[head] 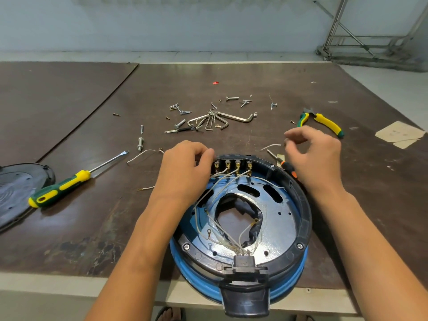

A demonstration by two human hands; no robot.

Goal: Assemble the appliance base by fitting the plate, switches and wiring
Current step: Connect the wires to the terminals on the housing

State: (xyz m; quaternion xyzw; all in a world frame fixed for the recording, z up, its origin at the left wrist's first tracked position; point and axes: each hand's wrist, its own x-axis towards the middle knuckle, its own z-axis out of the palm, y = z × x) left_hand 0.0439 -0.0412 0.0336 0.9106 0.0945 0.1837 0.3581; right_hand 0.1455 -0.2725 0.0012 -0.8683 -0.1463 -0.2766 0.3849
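Observation:
The appliance base [303, 218], a black ring on a blue body, lies at the table's front edge. Inside it sits a shiny metal plate [281, 225] with a large middle opening. A row of switches [237, 165] with brass terminals stands at the far rim. White wires [222, 181] run from them across the plate to a black socket [243, 262] at the near rim. My left hand [185, 167] grips the far rim at the leftmost switch. My right hand [317, 154] hovers beyond the right rim, fingertips pinched at the end of a short white wire [269, 146].
A green-yellow screwdriver [62, 186] and a black cover [16, 188] lie at the left. Hex keys [220, 120], several screws and pliers [324, 120] are scattered farther back. An orange-black screwdriver [286, 166] lies under my right hand. Loose wire pieces [141, 155] lie left of the base.

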